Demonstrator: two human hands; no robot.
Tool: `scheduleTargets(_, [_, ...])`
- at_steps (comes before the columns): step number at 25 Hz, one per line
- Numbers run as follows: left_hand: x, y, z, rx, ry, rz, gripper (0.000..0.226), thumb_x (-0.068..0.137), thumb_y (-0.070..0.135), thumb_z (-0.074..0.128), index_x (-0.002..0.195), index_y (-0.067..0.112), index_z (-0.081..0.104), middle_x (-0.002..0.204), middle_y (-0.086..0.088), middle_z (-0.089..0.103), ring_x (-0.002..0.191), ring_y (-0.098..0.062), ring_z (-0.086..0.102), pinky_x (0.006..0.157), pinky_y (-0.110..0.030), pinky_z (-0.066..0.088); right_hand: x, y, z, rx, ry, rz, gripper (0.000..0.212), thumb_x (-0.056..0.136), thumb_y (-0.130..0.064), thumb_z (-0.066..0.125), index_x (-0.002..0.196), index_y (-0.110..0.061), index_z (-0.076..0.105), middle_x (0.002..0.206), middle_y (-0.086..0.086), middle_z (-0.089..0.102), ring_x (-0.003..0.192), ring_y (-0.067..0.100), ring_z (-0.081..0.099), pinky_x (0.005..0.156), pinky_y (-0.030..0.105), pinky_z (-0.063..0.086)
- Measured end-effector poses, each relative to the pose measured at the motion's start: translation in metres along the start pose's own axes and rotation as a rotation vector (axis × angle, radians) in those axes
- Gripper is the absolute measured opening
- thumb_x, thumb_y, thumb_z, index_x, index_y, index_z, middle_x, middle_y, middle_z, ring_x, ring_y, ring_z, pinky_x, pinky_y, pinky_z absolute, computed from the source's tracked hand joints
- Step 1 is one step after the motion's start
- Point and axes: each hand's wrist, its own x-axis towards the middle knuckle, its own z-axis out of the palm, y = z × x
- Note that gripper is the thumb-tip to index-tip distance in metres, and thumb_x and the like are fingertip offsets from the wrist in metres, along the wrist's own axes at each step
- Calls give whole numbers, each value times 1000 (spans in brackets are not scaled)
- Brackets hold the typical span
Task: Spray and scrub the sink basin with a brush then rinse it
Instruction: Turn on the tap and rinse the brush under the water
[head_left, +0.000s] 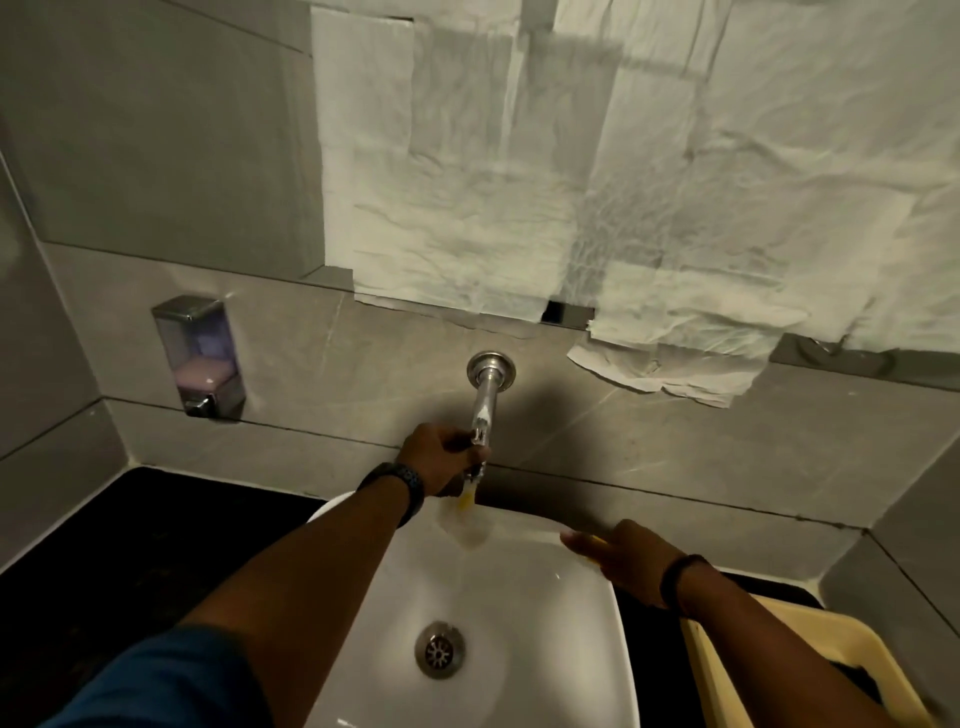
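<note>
The white sink basin (519, 597) fills the lower middle, with a metal drain (439, 649) at its bottom. A chrome tap (485, 395) juts from the wall above it. My left hand (441, 457) is closed around the tap's outer end. Below the spout there is a yellowish blur (464, 500) and a wet streak running down the basin's back wall. My right hand (618, 558) lies on the basin's right rim with fingers pointing left. A small yellow object (592, 560) shows under those fingers, mostly hidden. I see no spray bottle.
A soap dispenser (202, 358) with pink liquid hangs on the left wall. White paper sheets (571, 182) cover the mirror above. The basin sits on a black counter (130, 545). A cream plastic tub (800, 670) stands at the right, under my right forearm.
</note>
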Motion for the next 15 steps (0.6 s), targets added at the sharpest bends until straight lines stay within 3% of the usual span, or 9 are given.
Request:
scheduleTargets(2, [4,1,-1,67,-8,4,13,76,25,75,87,26,69,81,7,69,80,-10,65,64,-22,48,-4,-8,-2,-306,165,-110,51,77,-77,45,58,-30,38,54,-10,43,47,5,41,45,22,28])
scheduleTargets(5, [7,3,-3,119,-25,11,13,74,26,76,72,33,66,76,10,69,79,-9,63,75,-30,47,-5,-13,-3,-402,188,-128,54,74,-82,43,57,-32,32,55,-11,41,49,5,41,45,23,28])
scheduleTargets(7, [7,2,-2,134,-19,10,12,74,27,76,70,33,66,73,9,69,75,-10,64,74,-32,51,-8,-14,-4,-209,94,-45,54,75,-78,48,54,-30,37,47,-10,41,41,8,38,43,22,27])
scheduleTargets(10, [5,2,-1,124,-12,-20,7,76,30,74,75,32,68,70,6,69,66,-14,66,53,-26,53,-18,-15,-5,209,-118,237,65,66,-84,47,46,-22,40,41,-4,35,33,13,27,39,19,22])
scheduleTargets(13, [6,2,0,130,-24,-17,18,78,29,72,94,23,70,76,7,68,72,-9,64,56,-20,48,-23,-14,-4,230,-233,300,67,66,-86,43,46,-22,41,44,-5,33,35,11,26,39,21,23])
scheduleTargets(15, [5,1,0,129,-28,-8,20,78,29,72,97,22,69,78,8,68,74,-6,62,61,-20,45,-23,-17,0,200,-182,269,64,69,-84,42,49,-23,41,42,-5,34,34,11,27,38,20,23])
